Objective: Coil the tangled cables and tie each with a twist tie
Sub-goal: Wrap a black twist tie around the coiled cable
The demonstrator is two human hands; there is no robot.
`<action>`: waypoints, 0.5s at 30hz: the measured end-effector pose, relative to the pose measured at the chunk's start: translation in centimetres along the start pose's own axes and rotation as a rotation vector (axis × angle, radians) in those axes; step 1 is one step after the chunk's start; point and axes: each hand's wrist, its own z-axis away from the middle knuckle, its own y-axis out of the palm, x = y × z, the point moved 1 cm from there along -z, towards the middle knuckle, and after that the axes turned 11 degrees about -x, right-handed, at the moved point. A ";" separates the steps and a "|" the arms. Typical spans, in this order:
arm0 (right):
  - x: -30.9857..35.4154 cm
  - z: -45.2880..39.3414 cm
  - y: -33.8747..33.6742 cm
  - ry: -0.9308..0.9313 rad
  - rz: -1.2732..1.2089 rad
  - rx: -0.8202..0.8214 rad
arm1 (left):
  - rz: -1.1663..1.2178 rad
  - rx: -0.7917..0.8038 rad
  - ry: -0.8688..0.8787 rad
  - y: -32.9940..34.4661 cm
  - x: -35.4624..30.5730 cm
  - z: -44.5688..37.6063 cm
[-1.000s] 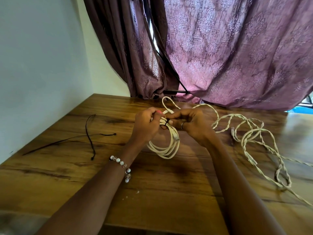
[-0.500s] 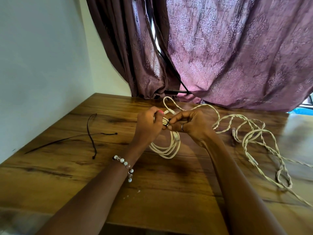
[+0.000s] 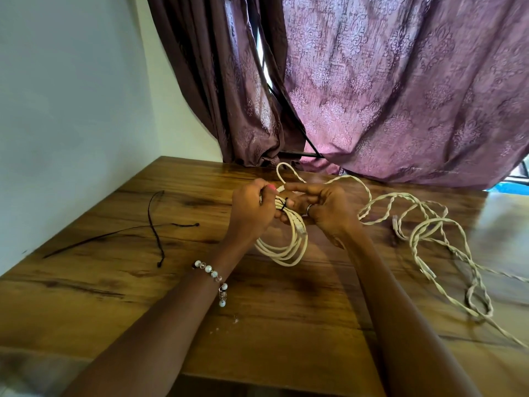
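A person's left hand (image 3: 252, 213) and right hand (image 3: 323, 210) grip a coiled cream cable (image 3: 286, 242) above the wooden table (image 3: 257, 325), fingers of both curled round the bundle's top, where a black twist tie (image 3: 283, 206) wraps it; the coil hangs below the hands; right of the coil, tangled cables (image 3: 423, 233) sprawl on the table; left of it lie spare black ties (image 3: 156, 224).

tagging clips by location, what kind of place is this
Most likely a room in a home, not a workshop: a wooden table in a corner against a plain wall, with patterned purple curtains hanging over a window behind it.
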 end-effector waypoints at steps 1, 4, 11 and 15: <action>0.0 0.0 0.0 -0.041 0.024 0.005 | 0.002 -0.001 -0.010 0.0 0.1 0.0; -0.1 -0.2 -0.2 -0.150 0.118 0.006 | 0.003 -0.002 -0.002 -0.1 -0.2 0.0; -1.0 -0.8 -0.8 -0.407 0.466 -0.027 | 0.119 0.050 -0.071 -0.2 -0.6 0.3; -1.0 -0.7 -0.3 -0.449 0.506 -0.071 | 0.155 0.064 -0.097 -0.3 -0.7 0.2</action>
